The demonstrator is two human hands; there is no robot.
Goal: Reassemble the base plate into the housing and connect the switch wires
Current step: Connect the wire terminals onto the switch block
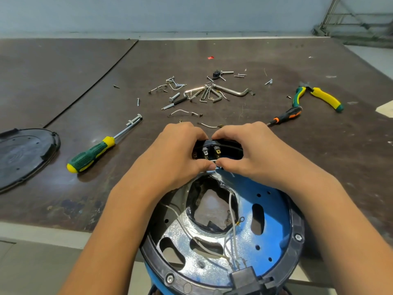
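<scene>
Left hand (176,154) and right hand (253,154) each have their grip pinched on the white wire (213,160) at the switch (210,150), far rim of the housing (297,222). The lead looks floppy and light (terminals probably bend), so best held near its connector.

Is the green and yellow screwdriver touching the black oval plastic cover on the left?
Apart. The head view shows bare brown tabletop between the screwdriver and the cover.
</scene>
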